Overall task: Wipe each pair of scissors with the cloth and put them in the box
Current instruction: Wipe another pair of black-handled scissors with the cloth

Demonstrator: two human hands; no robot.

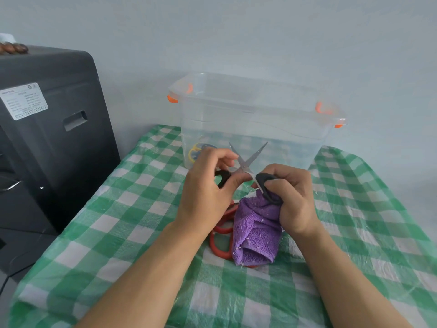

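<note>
Both grips curl round the black-handled scissors: left hand pinches one loop, right hand holds the other loop plus the purple cloth. Blades spread in an X, raised just near of the clear box. Risks: exposed edges could nick fingers; hanging cloth could slip. Red scissors lie on counter, half covered by the cloth.

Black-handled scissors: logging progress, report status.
Left hand and right hand each grip a handle of the black-handled scissors, blades open. Purple cloth in right hand. Red-handled scissors underneath, waiting.
</note>
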